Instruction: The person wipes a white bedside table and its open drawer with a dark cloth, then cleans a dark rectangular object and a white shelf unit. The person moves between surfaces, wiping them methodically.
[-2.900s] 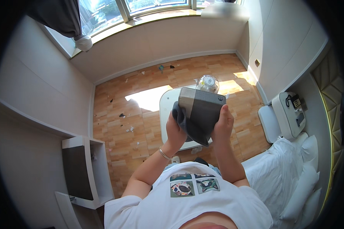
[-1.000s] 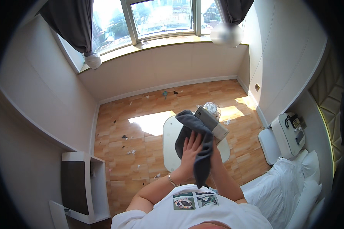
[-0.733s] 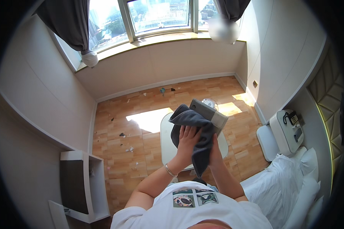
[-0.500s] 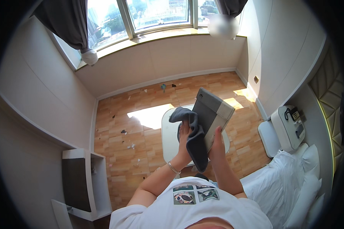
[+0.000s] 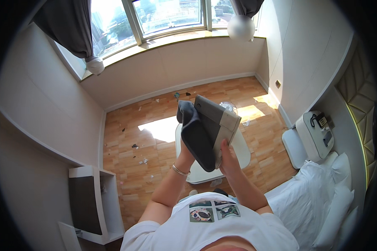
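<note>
In front of my body I hold up a flat two-tone case [image 5: 209,119], dark grey with a beige band along one side, shaped like a tablet or laptop sleeve. My right hand [image 5: 229,157] grips its lower right edge, thumb lying on the beige band. A dark grey cloth [image 5: 197,136] hangs beside the case's left side and overlaps its lower part. My left hand [image 5: 184,151] has hold of the cloth from behind; most of its fingers are hidden under the fabric.
Below the case stands a low white table [image 5: 241,146] with rounded corners. Clear crumpled plastic [image 5: 227,107] shows behind the case. Scraps [image 5: 143,161] litter the wood floor. An open white cabinet [image 5: 109,201] is at left; a bed [image 5: 301,201] and bedside unit [image 5: 316,136] are at right.
Both hands, the case and the cloth have shifted left. The cloth has turned to show a broader face, and it now covers my left fingers, which lay over it before.
</note>
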Demonstrator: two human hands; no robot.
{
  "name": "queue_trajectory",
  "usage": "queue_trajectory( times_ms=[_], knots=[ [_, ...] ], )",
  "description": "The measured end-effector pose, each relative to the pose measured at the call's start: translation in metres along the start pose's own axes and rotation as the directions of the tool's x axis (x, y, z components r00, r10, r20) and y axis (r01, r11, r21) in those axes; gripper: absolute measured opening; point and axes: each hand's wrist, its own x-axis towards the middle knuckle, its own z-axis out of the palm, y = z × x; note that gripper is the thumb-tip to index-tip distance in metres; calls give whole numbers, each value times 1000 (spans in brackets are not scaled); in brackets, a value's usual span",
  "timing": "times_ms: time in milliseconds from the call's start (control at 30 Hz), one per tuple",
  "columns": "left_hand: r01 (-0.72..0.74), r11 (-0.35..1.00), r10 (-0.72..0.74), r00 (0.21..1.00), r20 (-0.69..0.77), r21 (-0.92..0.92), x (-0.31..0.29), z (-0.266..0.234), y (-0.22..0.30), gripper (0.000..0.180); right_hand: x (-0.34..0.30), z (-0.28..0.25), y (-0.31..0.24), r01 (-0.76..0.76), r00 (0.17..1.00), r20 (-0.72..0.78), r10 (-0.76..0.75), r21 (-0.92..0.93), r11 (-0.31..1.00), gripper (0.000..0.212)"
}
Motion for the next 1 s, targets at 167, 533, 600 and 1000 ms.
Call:
queue_trajectory(
  times_ms=[167, 533, 600, 1000],
  knots=[
    [-189, 528, 172, 979, 114, 828, -13, 37, 13, 55, 22, 7, -25, 59, 998, 24, -61, 88, 994, 69],
    [-486, -122, 188, 845, 500, 866, -15, 47, 21, 69, 17, 3, -29, 95, 989, 104, -108, 124, 988, 77],
    [-504, -144, 194, 830, 523, 852, -9, 46, 25, 69, 14, 0, -30, 138, 984, 101, -146, 87, 987, 74],
    [-223, 752, 304, 952, -25, 621, 22, 58, 57, 41, -12, -1, 6, 11, 1000, -6, -10, 183, 983, 38]
  ],
)
